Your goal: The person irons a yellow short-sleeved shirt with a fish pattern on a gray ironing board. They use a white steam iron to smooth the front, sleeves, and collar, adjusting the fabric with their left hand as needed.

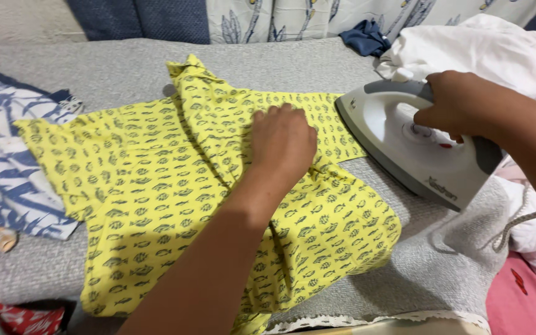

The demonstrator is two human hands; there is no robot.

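Yellow shirt pressed flat, iron held at its edge

Grey padding (pixel 125 68) covered the work surface and was the largest thing in view. One yellow shirt (pixel 156 186), printed with small dark fish, lay spread across the middle of it, collar toward the far side. Two hands were at work, and one iron.

Other cloth lay around the shirt: one blue-and-white leaf-print fabric (pixel 1 161) at the left edge, one white heap (pixel 497 49) at the far right, one small dark blue piece (pixel 364 37) beside that heap, and pink cloth (pixel 528 304) at the near right corner.

The shirt lay directly under the left hand (pixel 283 139), which rested palm down on its upper middle, fingers flat and together, gripping nothing. The white and grey iron (pixel 404 146) stood just right of that hand, its pointed tip touching the shirt's right edge. The right hand (pixel 448 102) was clenched around the iron's handle from above.
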